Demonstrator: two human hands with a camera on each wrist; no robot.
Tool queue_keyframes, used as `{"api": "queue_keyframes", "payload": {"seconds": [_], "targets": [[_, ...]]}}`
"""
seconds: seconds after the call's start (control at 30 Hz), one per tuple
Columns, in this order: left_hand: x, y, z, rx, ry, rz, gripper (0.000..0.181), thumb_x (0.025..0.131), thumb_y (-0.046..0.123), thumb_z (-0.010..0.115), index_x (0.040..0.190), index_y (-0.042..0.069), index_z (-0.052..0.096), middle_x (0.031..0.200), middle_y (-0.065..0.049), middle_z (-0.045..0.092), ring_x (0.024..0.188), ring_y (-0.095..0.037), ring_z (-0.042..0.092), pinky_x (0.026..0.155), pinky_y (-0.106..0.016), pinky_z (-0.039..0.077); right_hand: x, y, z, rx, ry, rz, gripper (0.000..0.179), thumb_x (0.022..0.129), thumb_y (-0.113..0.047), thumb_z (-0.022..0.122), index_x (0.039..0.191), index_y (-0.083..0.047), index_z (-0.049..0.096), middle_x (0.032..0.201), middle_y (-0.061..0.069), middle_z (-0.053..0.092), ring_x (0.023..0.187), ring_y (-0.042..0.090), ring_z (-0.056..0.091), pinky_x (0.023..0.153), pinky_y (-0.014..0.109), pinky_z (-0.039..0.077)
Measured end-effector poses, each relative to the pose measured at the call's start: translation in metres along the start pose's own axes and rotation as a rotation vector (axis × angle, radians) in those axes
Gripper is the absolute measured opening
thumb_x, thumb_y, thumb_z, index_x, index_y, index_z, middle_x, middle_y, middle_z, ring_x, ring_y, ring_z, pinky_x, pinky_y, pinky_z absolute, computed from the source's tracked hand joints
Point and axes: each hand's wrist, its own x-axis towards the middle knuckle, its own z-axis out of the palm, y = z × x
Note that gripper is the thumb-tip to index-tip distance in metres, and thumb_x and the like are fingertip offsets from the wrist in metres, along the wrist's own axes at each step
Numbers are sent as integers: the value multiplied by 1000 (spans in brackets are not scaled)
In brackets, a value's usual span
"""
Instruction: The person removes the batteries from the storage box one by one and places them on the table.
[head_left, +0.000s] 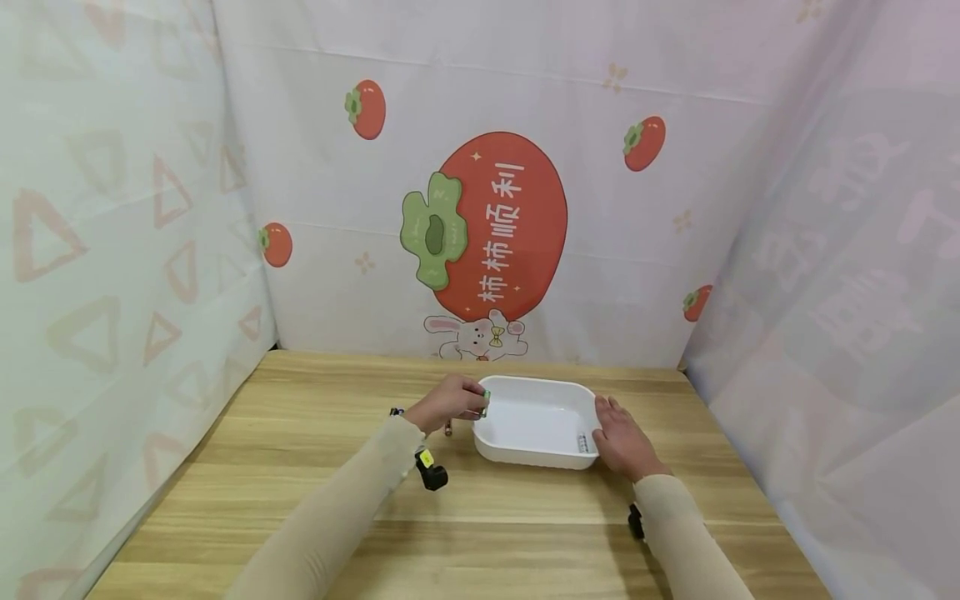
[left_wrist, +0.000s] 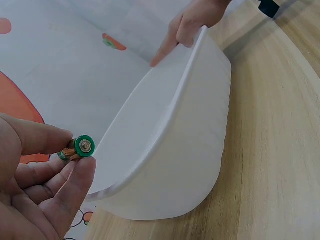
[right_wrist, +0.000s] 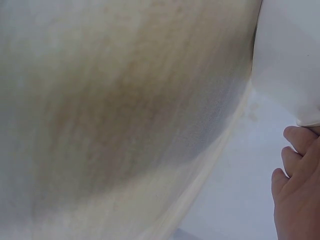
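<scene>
My left hand (head_left: 453, 400) pinches a small green-ended battery (left_wrist: 84, 145) between thumb and fingertips. In the head view it is over the left rim of a white plastic basin (head_left: 536, 458); in the left wrist view the battery's end faces the camera, beside the rim. At the basin's opposite end my right hand (head_left: 624, 439) holds the rim, thumb over the edge and the other fingers along the outside. Several small cylinders (head_left: 582, 443), which look like batteries, lie in the basin's right front corner. Another battery (head_left: 448, 428) lies on the table below my left hand, partly covered.
The wooden table (head_left: 300, 467) carries the basin near its far side. A small dark item (head_left: 396, 412) shows just left of my left wrist. Printed cloth walls (head_left: 322, 183) enclose the back and both sides. Each wrist wears a black camera mount (head_left: 432, 477).
</scene>
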Motion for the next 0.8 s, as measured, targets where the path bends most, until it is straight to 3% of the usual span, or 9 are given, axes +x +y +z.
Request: {"api": "queue_keyframes", "payload": {"seconds": [0.5,0.8], "targets": [[-17,-6,-33,58,41,-8,34,97,10,60,125,-10,56,109,-16,62,92,-25,66,81,-37,57,-1,6,1,-16,-2,-10,59,98,-16,38,146,14,23,152,27,28,142,43,19,115,54,15],[-24,-17,-54,50,84,-21,33,97,9,60,125,-9,56,112,-18,61,98,-27,64,83,-38,56,-2,4,-1,-1,-12,6,60,98,-18,38,147,13,22,153,26,27,142,42,17,116,54,13]]}}
